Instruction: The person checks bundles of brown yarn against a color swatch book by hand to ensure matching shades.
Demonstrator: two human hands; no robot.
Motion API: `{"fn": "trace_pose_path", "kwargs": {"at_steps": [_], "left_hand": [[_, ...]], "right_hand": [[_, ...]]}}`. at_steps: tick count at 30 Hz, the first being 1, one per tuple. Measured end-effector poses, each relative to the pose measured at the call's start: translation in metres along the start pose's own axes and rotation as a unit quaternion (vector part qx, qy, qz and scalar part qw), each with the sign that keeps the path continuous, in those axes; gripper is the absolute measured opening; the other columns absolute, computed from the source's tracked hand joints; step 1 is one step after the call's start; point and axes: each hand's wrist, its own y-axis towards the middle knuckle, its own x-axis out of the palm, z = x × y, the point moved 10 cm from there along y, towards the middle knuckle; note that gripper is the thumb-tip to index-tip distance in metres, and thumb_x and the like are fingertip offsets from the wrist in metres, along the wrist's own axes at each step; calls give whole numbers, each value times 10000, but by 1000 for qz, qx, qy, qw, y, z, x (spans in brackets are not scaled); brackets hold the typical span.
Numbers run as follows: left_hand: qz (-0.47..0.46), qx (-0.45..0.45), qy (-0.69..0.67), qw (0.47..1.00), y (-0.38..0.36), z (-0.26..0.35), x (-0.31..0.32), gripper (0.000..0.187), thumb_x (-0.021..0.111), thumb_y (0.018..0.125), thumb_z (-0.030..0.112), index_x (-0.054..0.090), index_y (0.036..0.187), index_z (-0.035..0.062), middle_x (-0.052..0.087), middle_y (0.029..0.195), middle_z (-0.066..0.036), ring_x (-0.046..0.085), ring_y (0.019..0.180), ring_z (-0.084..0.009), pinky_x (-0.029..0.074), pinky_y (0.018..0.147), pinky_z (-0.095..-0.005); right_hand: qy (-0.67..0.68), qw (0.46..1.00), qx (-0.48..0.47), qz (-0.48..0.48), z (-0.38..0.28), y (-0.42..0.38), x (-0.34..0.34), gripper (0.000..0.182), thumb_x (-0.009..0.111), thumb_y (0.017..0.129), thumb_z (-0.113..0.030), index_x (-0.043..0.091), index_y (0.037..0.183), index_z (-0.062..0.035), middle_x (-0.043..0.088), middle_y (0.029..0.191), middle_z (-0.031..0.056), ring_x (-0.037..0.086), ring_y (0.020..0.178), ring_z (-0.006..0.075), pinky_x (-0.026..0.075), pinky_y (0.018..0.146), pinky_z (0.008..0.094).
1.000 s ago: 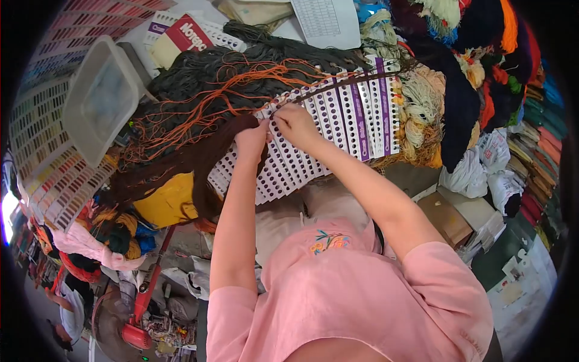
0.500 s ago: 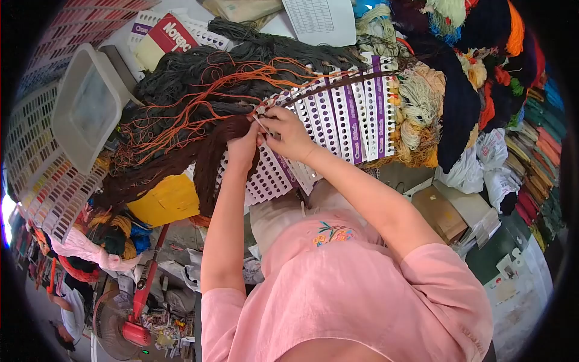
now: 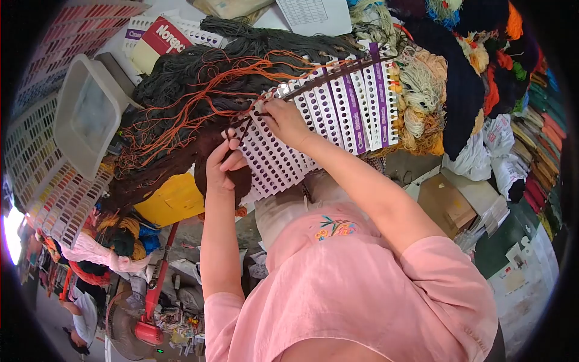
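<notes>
A fan of white punched thread cards [image 3: 313,108] with purple printed bands lies in front of me, a row of round holes along each. My right hand [image 3: 286,123] is closed at the cards' upper left end, its fingertips pinching dark brown thread [image 3: 246,128] near a hole. That thread runs to my left hand [image 3: 224,161], lower and to the left, with fingers curled round it. Behind and below the left hand rests a dark brown skein [image 3: 208,143], partly covered by it. More brown strands [image 3: 332,75] cross the tops of the cards.
Dark grey-green skeins [image 3: 181,75] with loose orange strands [image 3: 211,84] lie beyond the cards. Cream and gold skeins [image 3: 416,102] are on the right. A translucent plastic tub [image 3: 90,114] leans at the left near a yellow sheet [image 3: 172,199]. A red fan [image 3: 148,330] stands lower left.
My left hand has drawn down and left, away from my right hand, and a brown strand now spans between them. The brown skein has shifted around the left wrist. My right hand stays by the card tops.
</notes>
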Motion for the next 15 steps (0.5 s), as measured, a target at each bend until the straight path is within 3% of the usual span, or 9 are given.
{"fn": "trace_pose_path", "kwargs": {"at_steps": [1,3,5,7,10,11,13,14,15], "left_hand": [[13,-2,30,999,5,-1,-2,253,391,816,73,443,1063,60,485,678,7,303,360,16,241,380,-140],[123,-13,235,964,22,-4,-1,272,420,795,60,452,1065,57,456,586,23,325,375,-17,262,383,-162],[192,-15,501,844,37,3,-5,207,481,765,100,512,963,51,454,549,25,386,406,-61,311,412,-178],[230,-44,558,796,40,5,-15,193,522,739,142,531,905,45,501,590,2,449,445,-70,346,446,-176],[403,-25,479,780,-12,46,-23,245,568,742,240,556,860,27,549,643,-31,513,497,-93,369,463,-190],[390,-3,440,809,-29,59,-21,238,557,762,264,552,826,35,538,624,-25,473,475,-89,341,447,-190],[394,2,352,849,-84,105,-55,172,535,781,238,520,802,68,488,593,6,395,459,-66,300,427,-183],[350,43,316,881,-111,136,-58,128,523,790,214,474,755,101,413,571,41,322,459,-42,269,418,-176],[397,118,313,855,-153,176,-65,138,519,793,206,449,722,110,368,570,57,307,461,-25,269,426,-164]], "right_hand": [[-6,1000,3,-8,3,1,3,196,532,680,-46,491,872,-43,499,810,121,494,743,300,399,631,374],[73,997,23,24,6,3,-6,116,529,693,-31,505,806,-33,486,748,108,494,657,266,404,586,321],[183,977,113,6,20,3,-7,110,531,704,-21,509,812,-23,469,766,84,486,647,209,398,571,265],[167,983,77,17,15,5,-9,130,533,699,-15,514,826,-30,449,829,86,480,708,192,398,578,250],[15,997,66,-41,5,7,2,398,662,598,-185,479,935,-78,427,925,115,463,851,268,402,710,323],[-15,990,110,-82,9,7,8,504,688,550,-240,456,976,-103,427,943,118,451,884,300,382,762,365],[-63,987,120,-89,9,9,13,491,667,566,-224,447,989,-106,397,989,120,448,895,293,363,776,363],[-46,986,135,-89,9,10,12,485,671,554,-216,457,977,-113,406,974,116,442,910,284,354,786,363],[-50,985,134,-92,6,12,10,483,673,550,-214,461,971,-112,412,964,113,441,915,280,354,787,362]]}}
